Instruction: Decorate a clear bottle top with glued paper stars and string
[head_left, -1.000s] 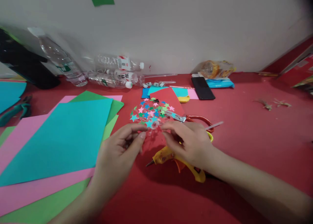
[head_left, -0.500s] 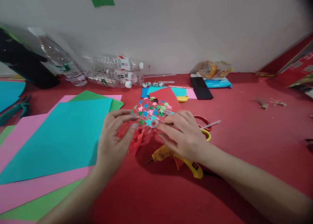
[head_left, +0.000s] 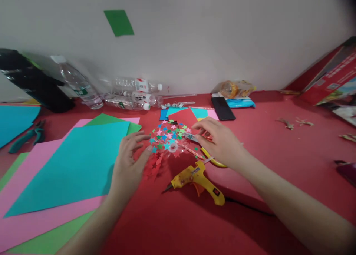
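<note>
Small paper stars in blue, green and pink cover a clear plastic piece point(head_left: 172, 147), which looks like a bottle part with its round neck facing me. At its left edge is my left hand point(head_left: 132, 156), thumb and fingers apart; whether the tips touch it I cannot tell. My right hand point(head_left: 219, 142) hovers at its right side over the scissors point(head_left: 213, 158), fingers loosely curved and apart, with nothing visible in them. A striped straw point(head_left: 191, 151) lies beside the neck. In front rests a yellow hot glue gun point(head_left: 191, 176), its nozzle pointing left.
Coloured paper sheets point(head_left: 72, 162) cover the left side, with pliers point(head_left: 27, 137) behind them. Plastic bottles point(head_left: 130, 101) and a black flask point(head_left: 33, 80) stand or lie along the wall. A phone point(head_left: 223, 108) lies at the back. The glue gun's cord point(head_left: 247, 206) runs right.
My right hand has moved away from the star-covered piece's neck, up and to the right, uncovering the straw and more of the glue gun. My left hand stays by the piece. The view has tilted up.
</note>
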{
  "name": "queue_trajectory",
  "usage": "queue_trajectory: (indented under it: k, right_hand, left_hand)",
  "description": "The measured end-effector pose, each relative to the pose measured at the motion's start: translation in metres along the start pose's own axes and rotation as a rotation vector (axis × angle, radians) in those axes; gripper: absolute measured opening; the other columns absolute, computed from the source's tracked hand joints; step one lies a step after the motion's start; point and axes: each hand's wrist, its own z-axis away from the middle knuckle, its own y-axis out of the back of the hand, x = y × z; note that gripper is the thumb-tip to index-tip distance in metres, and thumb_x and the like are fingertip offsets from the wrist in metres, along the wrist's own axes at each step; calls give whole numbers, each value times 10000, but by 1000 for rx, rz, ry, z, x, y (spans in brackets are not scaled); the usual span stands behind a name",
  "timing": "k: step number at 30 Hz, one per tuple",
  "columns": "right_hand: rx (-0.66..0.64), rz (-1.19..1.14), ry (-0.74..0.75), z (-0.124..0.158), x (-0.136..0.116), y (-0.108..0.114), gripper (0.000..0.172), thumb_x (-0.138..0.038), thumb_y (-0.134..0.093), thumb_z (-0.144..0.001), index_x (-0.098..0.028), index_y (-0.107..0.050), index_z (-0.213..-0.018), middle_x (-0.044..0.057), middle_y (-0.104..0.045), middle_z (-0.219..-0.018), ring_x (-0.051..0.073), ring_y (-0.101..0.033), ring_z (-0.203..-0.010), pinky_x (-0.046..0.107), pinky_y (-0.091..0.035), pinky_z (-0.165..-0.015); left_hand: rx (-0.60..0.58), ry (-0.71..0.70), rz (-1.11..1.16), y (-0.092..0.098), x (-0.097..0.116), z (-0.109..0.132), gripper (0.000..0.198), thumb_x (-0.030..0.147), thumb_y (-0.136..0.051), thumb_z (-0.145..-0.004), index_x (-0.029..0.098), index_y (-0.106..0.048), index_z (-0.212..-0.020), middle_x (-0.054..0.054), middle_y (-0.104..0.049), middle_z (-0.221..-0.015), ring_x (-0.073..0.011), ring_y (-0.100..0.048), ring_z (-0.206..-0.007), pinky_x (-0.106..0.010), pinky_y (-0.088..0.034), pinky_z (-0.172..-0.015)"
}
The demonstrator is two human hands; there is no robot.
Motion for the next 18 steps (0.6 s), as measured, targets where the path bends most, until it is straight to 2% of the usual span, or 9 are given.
queue_trajectory:
  k: [4, 6, 8, 10, 13, 15, 18]
  right_hand:
    - [-79, -45, -108, 3, 7, -1, 195, -169, -493, -897, -204, -572, -1071, 68, -670, -1074, 181, -652, -890, 303, -509, -754]
    - [-119, -43, -129, 6, 8, 1, 200, -171, -476, -910, -216, -564, -1083, 50, -683, -1080, 166, -657, -919, 280, -503, -775]
    - [-133, -1, -145, 9, 6, 4, 189, -190, -467, -924, -216, -562, -1085, 42, -691, -1069, 166, -654, -939, 273, -490, -784]
    - [-135, 59, -172, 13, 2, 8, 169, -211, -469, -925, -207, -575, -1056, 47, -700, -1021, 182, -652, -907, 281, -473, -748]
    - [-202, 128, -200, 20, -8, 11, 131, -219, -490, -907, -202, -609, -959, 31, -705, -851, 173, -636, -731, 262, -412, -609]
    - [-273, 168, -197, 27, -14, 10, 114, -211, -511, -890, -201, -623, -876, 17, -689, -772, 151, -601, -649, 249, -358, -557]
    - [-367, 228, -190, 40, -21, 8, 121, -243, -549, -872, -191, -623, -792, 25, -674, -745, 148, -577, -638, 250, -299, -534]
  left_hand:
    - [-49, 90, 114, -1, -4, 0, 338, 424, -604, -821, 231, -591, -1098, -82, -602, -1225, -256, -549, -1184, -437, -434, -1007]
    - [-13, 105, 169, 0, -2, 3, 364, 436, -632, -786, 224, -584, -1077, -78, -615, -1191, -247, -581, -1121, -412, -462, -957]
    - [66, 114, 140, 2, 3, 6, 349, 443, -671, -749, 216, -593, -1002, -63, -636, -1090, -227, -611, -999, -375, -487, -875]
    - [85, 123, 53, 5, 10, 12, 284, 441, -689, -743, 211, -602, -885, -28, -647, -905, -189, -608, -817, -330, -487, -763]
    - [-38, 120, -41, 6, 20, 21, 231, 427, -657, -786, 206, -602, -746, 13, -612, -690, -149, -544, -640, -279, -437, -617]
    - [-106, 102, -47, 4, 26, 27, 229, 408, -640, -801, 203, -603, -708, 19, -607, -656, -140, -532, -614, -264, -413, -578]
    - [-140, 72, -30, 2, 32, 33, 235, 392, -615, -814, 201, -599, -678, 24, -603, -637, -132, -526, -599, -254, -409, -571]
